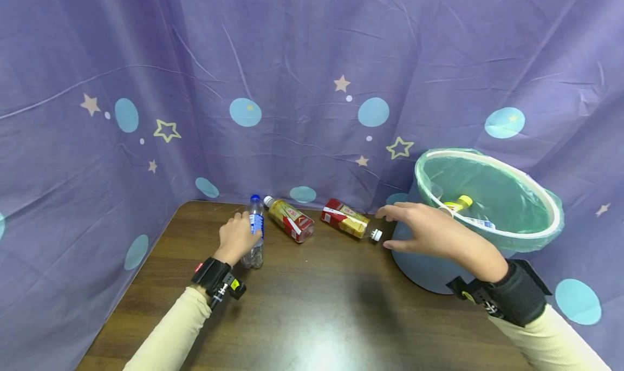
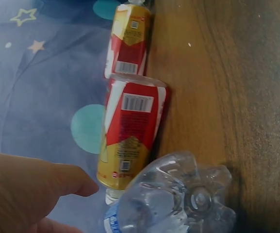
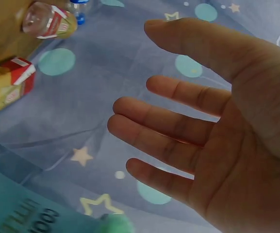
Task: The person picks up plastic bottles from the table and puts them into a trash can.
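My left hand (image 1: pixel 236 235) is over a clear plastic bottle (image 1: pixel 256 254) with a blue cap and blue label, which lies on the wooden table. In the left wrist view, the thumb (image 2: pixel 74 179) is extended beside the clear bottle (image 2: pixel 164 199), short of its label; the other fingers are mostly out of frame. My right hand (image 1: pixel 429 227) hovers at the near left side of the lined bin (image 1: pixel 541 189), fingers spread and holding nothing. Just left of its fingertips lies a red and yellow bottle (image 1: pixel 345 219) with a white cap.
Another red and yellow bottle (image 1: pixel 291 219) lies beside the clear one, near the back edge. The bin has a green liner; a yellow-capped bottle (image 1: pixel 459 203) shows inside. A purple patterned curtain (image 1: pixel 302 89) hangs behind the wooden table (image 1: pixel 292 306).
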{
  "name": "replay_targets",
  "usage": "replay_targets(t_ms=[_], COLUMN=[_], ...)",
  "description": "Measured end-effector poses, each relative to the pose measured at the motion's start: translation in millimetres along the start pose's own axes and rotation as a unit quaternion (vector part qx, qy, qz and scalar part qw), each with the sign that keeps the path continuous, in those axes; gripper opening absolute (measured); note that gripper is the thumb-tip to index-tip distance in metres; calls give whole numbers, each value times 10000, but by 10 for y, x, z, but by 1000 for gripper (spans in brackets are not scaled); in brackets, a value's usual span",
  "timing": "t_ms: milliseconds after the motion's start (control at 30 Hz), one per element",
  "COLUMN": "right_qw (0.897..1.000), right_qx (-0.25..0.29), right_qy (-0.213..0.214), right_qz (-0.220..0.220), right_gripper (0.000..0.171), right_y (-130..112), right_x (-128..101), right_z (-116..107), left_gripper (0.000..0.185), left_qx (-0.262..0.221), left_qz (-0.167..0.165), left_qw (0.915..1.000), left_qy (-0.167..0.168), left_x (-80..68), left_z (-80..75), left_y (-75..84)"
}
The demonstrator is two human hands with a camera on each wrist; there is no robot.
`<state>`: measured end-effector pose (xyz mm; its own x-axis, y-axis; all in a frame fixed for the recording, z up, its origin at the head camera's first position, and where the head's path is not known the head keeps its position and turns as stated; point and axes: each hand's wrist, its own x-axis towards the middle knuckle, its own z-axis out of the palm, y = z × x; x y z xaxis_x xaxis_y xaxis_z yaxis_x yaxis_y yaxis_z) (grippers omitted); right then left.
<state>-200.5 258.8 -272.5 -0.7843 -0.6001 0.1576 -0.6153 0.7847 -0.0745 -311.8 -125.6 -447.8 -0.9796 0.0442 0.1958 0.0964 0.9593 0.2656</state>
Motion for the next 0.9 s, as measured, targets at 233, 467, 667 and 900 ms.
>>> replay_targets(t_ms=[233, 467, 667, 900], right_qw=[9993, 9981, 9971, 9957], right_qx=[280, 469, 566, 701], right_qy=[-245, -391, -503, -516], right_qz=[85, 80, 93, 323], right_gripper=[39, 37, 37, 37], right_y=[48, 59, 65, 93], right_x=[-47, -34, -19, -48], right_z=[136, 232, 342, 530], left_gripper=[63, 72, 70, 68], left_qx=[20, 119, 169, 130], left_qz=[-321, -550, -591, -608], left_qw=[9980, 9954, 9957, 9963], left_qy=[-540, -776, -696, -595], left_x=[86, 154, 173, 183], left_z=[124, 200, 218, 253], left_y=[-8, 3, -53, -168])
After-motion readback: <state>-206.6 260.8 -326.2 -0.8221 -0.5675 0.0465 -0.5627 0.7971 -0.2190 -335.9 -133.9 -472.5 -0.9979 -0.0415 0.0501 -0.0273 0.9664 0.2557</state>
